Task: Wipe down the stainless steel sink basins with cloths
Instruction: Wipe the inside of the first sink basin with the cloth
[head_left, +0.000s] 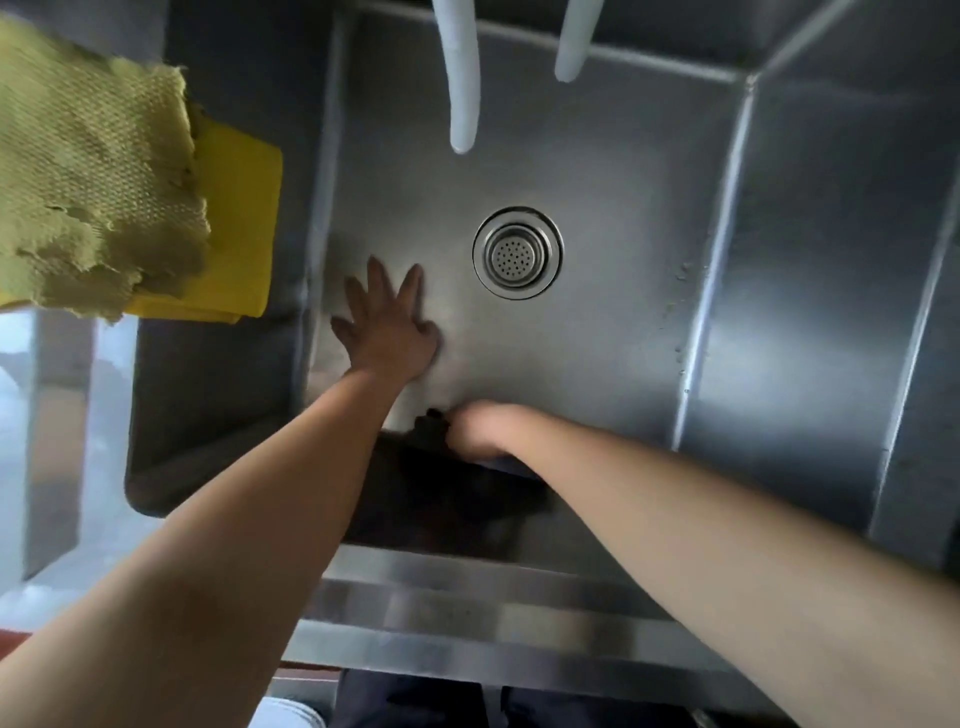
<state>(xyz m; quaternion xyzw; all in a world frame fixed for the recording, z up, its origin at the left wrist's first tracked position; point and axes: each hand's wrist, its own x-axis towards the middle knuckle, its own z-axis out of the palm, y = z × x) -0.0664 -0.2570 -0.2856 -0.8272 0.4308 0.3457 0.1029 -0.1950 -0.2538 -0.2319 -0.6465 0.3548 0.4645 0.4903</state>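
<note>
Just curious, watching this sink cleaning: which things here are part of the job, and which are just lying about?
In use: sink basin, left hand flat on its floor, right hand gripping dark cloth.
Lying about: yellow cloths on the rim, two white hoses, drain strainer.

Basin floor (597, 338) open round drain (518, 253); two hoses (462, 78) overhang back wall.

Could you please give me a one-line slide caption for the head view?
Left hand flat on sink basin floor, right hand gripping dark cloth at near wall.
</note>
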